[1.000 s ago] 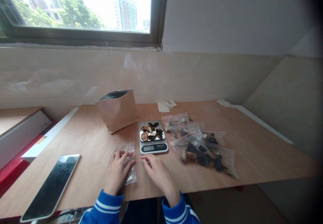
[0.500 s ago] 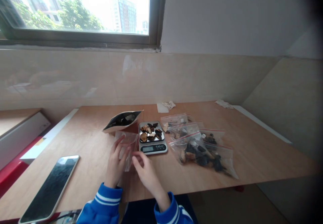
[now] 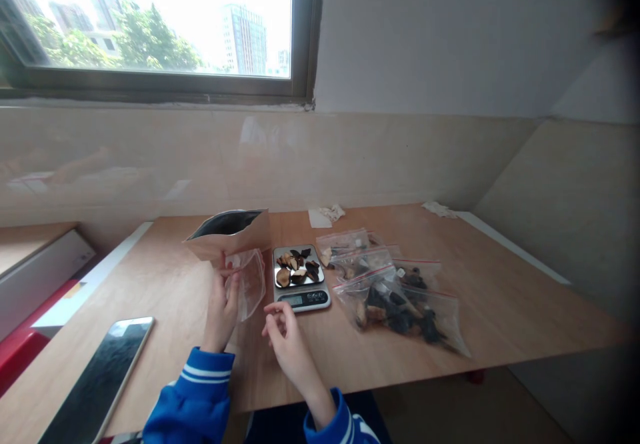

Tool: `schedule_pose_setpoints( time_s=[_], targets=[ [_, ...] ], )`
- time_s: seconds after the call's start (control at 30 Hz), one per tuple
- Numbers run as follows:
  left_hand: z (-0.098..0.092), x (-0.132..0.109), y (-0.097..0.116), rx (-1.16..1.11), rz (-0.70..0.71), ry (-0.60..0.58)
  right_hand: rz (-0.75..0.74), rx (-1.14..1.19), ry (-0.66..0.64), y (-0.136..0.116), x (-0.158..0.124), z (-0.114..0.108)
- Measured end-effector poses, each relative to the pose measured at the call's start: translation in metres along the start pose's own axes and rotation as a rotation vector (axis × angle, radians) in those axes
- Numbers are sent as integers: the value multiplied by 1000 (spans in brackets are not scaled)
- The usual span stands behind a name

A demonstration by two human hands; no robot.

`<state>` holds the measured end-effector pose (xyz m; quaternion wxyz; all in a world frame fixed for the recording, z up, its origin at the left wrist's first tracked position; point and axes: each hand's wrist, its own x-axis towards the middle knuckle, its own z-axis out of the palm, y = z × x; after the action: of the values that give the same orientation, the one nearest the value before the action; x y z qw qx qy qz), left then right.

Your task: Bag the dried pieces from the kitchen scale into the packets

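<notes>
**A:** While the left hand [image 3: 220, 307] pinches one empty clear bag [image 3: 246, 281] by its upper edge, lifted off the table [image 3: 500, 311] just left of the scale [image 3: 301, 279], where is the right hand [image 3: 286, 341]?

**B:** Beside it and below, fingers loosely curled, gripping nothing, close to the bag's lower corner and near the scale's front edge.

**A:** Risks, judged from this position?

**B:** Two. The thin film hangs limp from a single pinch, so it could slip free or stay stuck shut. The right hand, so near the scale, could nudge it and spill the dried slices [image 3: 298, 267] off the platform.

**A:** Counts?

**B:** One scale, carrying roughly ten slices, too small to count exactly. One open brown paper pouch [image 3: 231, 233] behind the held bag. About four filled zip bags [image 3: 395, 294] overlapping to the right; the overlap prevents a firm count. One phone [image 3: 97, 381] lying flat at left. Two scraps of crumpled paper [image 3: 327, 214] by the wall.
</notes>
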<state>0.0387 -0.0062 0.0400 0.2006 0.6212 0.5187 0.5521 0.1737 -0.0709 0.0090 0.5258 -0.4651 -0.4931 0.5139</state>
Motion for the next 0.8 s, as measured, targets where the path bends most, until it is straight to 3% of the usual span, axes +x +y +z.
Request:
schedule_pose_setpoints(
  time_s=[0.17, 0.33, 0.47, 0.6, 0.8],
  targets=[
    [4, 13, 8, -58, -56, 51, -27, 6, 35, 0, 4, -6],
    [18, 18, 12, -209, 23, 27, 65, 147, 52, -10, 11, -7],
    [36, 22, -3, -255, 72, 125, 54, 131, 89, -27, 28, -2],
    [50, 24, -20, -314, 80, 177, -93, -1, 129, -34, 49, 2],
    [51, 22, -14, -256, -29, 397, -134, -173, 144, -29, 57, -8]
  ],
)
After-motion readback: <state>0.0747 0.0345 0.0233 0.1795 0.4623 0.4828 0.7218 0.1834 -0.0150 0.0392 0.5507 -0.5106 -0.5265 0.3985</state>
